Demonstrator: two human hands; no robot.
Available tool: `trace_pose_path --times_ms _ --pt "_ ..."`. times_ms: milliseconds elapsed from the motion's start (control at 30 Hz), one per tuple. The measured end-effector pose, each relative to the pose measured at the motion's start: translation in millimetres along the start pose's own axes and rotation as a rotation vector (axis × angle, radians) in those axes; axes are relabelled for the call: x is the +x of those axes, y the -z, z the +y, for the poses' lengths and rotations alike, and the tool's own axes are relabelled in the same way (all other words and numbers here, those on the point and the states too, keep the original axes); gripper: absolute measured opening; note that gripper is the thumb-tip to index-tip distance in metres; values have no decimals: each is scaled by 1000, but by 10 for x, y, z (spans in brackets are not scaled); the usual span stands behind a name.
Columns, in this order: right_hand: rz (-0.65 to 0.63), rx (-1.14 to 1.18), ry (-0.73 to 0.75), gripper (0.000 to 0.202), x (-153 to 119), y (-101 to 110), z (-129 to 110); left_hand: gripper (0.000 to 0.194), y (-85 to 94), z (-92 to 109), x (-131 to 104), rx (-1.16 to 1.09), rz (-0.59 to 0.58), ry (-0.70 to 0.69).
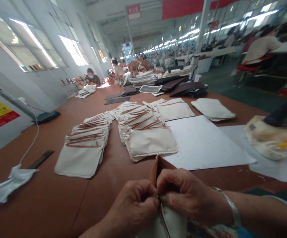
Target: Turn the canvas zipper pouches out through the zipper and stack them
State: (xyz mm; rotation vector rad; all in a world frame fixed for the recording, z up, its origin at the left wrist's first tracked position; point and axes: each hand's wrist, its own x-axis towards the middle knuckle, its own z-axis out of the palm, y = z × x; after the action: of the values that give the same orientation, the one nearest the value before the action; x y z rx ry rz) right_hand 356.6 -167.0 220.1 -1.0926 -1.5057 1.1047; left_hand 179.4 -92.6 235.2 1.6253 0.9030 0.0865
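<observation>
Close to my body, a cream pouch (175, 219) with brown edging and a brown strip along its opening is held in both hands. My left hand (135, 205) pinches its edge between thumb and bent fingers. My right hand (186, 195) grips the same spot from the other side, fingertips almost touching the left ones. Brown material (154, 172) rises to a point beyond my fingers. Whatever small part lies between the fingertips is mostly hidden. Just ahead lies a stack of cream pouches (153, 140), with another stack (80, 160) to its left.
White paper (205, 143) lies right of the stacks, near a cloth-wrapped bundle (267, 135) with a dark handle. More cream pieces (212, 109) and dark panels (188, 87) sit farther back. A dark metal strip (40, 159) and white cloth (12, 183) are at left. Other people sit at distant tables.
</observation>
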Motion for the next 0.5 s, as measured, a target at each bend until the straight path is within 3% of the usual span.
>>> trace_pose_path --times_ms 233,367,500 --pt "-106 -353 525 15 1 110 31 19 -9 -20 -23 -233 -34 37" --pt "-207 -558 632 14 -5 213 62 20 -26 11 -49 -385 -13 80" --pt "-338 -717 661 22 -46 262 124 27 -38 -29 -16 -325 -31 79"
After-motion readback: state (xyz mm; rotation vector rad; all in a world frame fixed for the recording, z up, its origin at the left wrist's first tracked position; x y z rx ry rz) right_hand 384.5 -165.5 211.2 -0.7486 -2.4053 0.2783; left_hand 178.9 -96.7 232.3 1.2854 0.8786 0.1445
